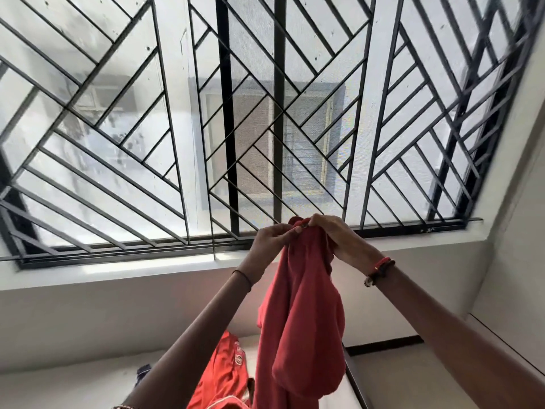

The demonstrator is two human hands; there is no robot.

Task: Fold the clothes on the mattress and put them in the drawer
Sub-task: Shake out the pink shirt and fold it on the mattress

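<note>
Nearest, a pale mattress (73, 391) bears an orange-red garment with white trim (224, 370) and, just left of it, a dark cloth (143, 371) largely hidden behind the forearm; a dark frame edge (354, 379) borders the mattress on the right. Above it, the left hand (272, 240) and right hand (339, 240) are raised close together, each pinching the top edge of a red garment (298, 320) that hangs free in folds over the mattress. Farther off, a plain light wall (118, 314) rises to a white sill (147, 270), behind which a wide window carries a black grille of diagonal bars (118, 128).
</note>
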